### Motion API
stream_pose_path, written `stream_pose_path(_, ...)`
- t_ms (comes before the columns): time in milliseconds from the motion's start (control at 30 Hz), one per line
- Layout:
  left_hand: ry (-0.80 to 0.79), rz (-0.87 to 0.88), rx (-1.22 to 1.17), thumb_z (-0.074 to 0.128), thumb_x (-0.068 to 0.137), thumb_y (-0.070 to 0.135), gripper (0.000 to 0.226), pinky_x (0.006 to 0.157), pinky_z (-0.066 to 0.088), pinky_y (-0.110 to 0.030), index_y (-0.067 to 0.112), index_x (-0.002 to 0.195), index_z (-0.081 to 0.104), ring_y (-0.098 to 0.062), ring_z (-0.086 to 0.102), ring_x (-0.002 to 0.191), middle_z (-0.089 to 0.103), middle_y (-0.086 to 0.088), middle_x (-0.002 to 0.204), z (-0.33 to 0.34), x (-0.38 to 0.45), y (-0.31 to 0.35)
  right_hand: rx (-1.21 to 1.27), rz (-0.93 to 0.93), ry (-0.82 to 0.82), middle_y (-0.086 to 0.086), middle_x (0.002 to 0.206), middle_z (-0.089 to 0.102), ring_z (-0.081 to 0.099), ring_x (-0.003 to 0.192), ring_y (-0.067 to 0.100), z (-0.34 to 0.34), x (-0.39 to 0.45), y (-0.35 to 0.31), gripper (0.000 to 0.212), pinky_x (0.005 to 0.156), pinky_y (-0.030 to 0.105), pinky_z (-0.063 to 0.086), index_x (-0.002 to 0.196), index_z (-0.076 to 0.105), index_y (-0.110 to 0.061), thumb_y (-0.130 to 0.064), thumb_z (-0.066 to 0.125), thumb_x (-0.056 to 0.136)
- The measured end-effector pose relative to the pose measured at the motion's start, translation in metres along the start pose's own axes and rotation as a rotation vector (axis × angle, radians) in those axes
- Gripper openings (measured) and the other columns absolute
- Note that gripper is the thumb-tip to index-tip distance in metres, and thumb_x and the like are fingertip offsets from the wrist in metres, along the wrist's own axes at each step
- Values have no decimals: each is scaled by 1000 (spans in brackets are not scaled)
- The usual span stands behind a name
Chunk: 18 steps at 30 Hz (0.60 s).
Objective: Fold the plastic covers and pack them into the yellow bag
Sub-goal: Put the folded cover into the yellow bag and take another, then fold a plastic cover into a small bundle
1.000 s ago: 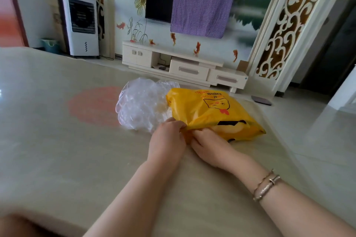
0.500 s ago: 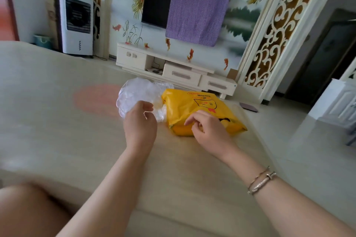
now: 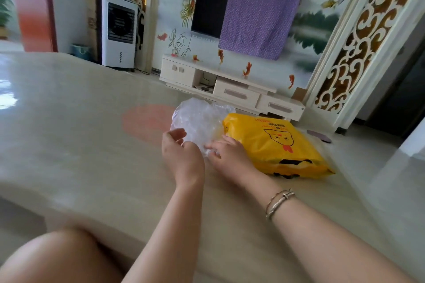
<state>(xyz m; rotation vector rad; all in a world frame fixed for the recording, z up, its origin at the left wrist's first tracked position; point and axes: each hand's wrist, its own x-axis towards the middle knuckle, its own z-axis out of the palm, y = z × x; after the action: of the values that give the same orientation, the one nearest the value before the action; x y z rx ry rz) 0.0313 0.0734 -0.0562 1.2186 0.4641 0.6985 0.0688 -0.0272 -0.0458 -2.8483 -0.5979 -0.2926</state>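
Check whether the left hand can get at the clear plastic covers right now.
Probably yes: the left hand is already at the near edge of the clear plastic covers, with nothing between them; the yellow bag lies off to the right.

A white air cooler (image 3: 118, 30) stands left of a low TV cabinet (image 3: 232, 89) beneath a purple-draped television (image 3: 243, 12).

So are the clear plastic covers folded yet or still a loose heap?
Still a loose, crumpled heap: the plastic covers lie bunched on the table beside the yellow bag, outside it, with both hands at their near edge.
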Motion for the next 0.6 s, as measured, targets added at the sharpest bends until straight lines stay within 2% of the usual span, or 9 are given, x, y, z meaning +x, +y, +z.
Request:
stream_pose_path(100, -3, 9, 1, 37, 79, -8, 39, 96, 46, -33, 14, 105, 56, -18, 58, 105, 62, 0, 111, 0, 2, 0, 114, 18, 37, 8, 138, 56, 35, 138, 25, -2, 4, -1, 36, 109, 27, 23, 129, 62, -11, -15, 43, 98)
stream_pose_path(200, -7, 61, 18, 37, 80, -8, 40, 89, 45, -24, 13, 106, 56, -16, 56, 104, 61, 0, 112, -1, 0, -1, 410, 45, 121, 5, 137, 56, 44, 132, 15, -13, -4, -1, 38, 99, 13, 29, 130, 60, -8, -5, 42, 97)
stream_pose_path(300, -53, 213, 59, 38, 81, -10, 38, 77, 38, -7, 14, 106, 55, -12, 53, 103, 57, 1, 113, -1, -6, -2, 725, 110, 199, -5, 126, 63, 53, 119, 4, -32, -16, 7, 32, 88, 5, 39, 123, 65, -15, -10, 49, 97)
stream_pose_path(400, -117, 413, 134, 43, 83, -9, 34, 77, 38, -5, 14, 105, 56, -11, 54, 100, 55, 2, 112, 4, -16, -3, 908, 150, 258, -11, 115, 67, 58, 110, -1, -56, -34, 22, 29, 82, 3, 42, 114, 70, -18, -9, 50, 95)
stream_pose_path(467, -177, 468, 174, 47, 87, -5, 28, 78, 36, -1, 14, 104, 58, -11, 56, 99, 54, 9, 107, 7, -23, -3, 989, 185, 276, -8, 113, 70, 60, 111, 4, -68, -47, 35, 27, 90, 11, 46, 109, 72, -21, -10, 53, 94)
stream_pose_path(500, -230, 470, 170, 49, 89, -2, 26, 77, 36, 0, 18, 103, 59, -10, 57, 98, 54, 12, 106, 12, -29, -1, 1032, 204, 287, -5, 112, 71, 62, 111, 10, -73, -54, 43, 25, 96, 21, 48, 105, 73, -22, -11, 55, 93)
stream_pose_path(567, -343, 451, 140, 51, 92, 3, 25, 76, 42, -5, 27, 97, 58, -4, 59, 94, 59, 9, 107, 21, -42, 1, 1101, 253, 315, 1, 105, 73, 65, 107, 24, -83, -68, 60, 23, 99, 40, 50, 96, 74, -24, -9, 57, 92)
stream_pose_path(600, -398, 445, 132, 53, 93, 6, 23, 76, 45, -9, 28, 97, 59, -1, 59, 91, 61, 8, 107, 28, -51, 3, 1126, 275, 334, 1, 98, 74, 66, 101, 27, -87, -76, 69, 24, 96, 44, 51, 90, 73, -24, -6, 57, 92)
